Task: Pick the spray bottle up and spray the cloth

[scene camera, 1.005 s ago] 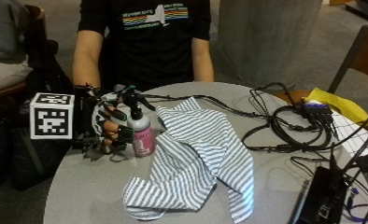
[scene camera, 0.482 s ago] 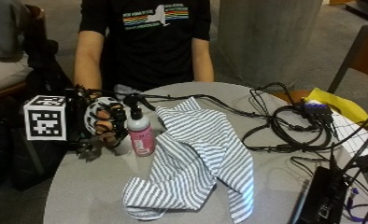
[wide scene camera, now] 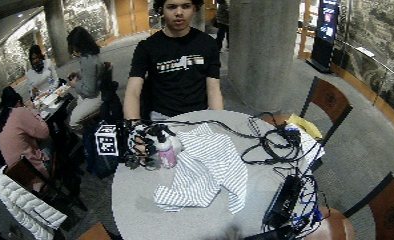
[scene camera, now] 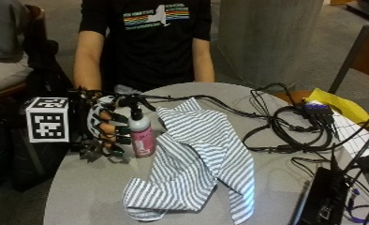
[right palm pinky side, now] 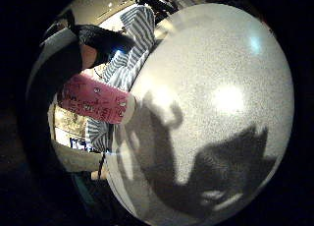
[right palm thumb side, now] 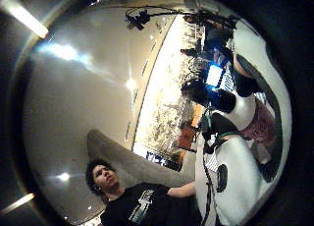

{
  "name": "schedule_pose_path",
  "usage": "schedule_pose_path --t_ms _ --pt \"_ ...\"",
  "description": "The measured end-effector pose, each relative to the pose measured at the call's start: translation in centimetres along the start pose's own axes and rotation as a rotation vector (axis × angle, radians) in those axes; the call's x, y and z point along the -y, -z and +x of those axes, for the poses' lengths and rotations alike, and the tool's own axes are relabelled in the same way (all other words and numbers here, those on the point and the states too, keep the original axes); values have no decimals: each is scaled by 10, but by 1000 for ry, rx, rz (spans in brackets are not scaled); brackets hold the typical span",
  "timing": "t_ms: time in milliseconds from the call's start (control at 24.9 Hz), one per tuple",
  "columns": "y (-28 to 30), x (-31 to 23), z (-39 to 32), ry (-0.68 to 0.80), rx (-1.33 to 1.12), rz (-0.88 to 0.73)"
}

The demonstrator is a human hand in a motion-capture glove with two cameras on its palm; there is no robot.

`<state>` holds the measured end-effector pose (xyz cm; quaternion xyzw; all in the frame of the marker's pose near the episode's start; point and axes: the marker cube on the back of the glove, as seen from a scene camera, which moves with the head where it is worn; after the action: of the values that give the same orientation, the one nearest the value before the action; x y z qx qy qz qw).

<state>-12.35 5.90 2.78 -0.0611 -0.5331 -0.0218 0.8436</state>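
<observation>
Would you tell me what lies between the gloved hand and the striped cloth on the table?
The spray bottle stands between them in the outside view, with the right hand beside it and the striped cloth on its far side.

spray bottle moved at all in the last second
No. The spray bottle stands where it did, just beside the striped cloth's edge on the table.

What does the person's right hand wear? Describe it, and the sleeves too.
The right hand wears a black glove rig of straps and white plastic pieces, with the fingertips left bare. The person wears a black short-sleeved T-shirt with coloured stripes and lettering across the chest; the forearms are uncovered.
</observation>
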Motion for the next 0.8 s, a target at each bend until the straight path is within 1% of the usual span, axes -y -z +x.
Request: schedule_pose_path --t_ms 322,804 --pt "-11 4 2 -15 -28 -122" --pt "-20 0 5 -5 -44 -151"
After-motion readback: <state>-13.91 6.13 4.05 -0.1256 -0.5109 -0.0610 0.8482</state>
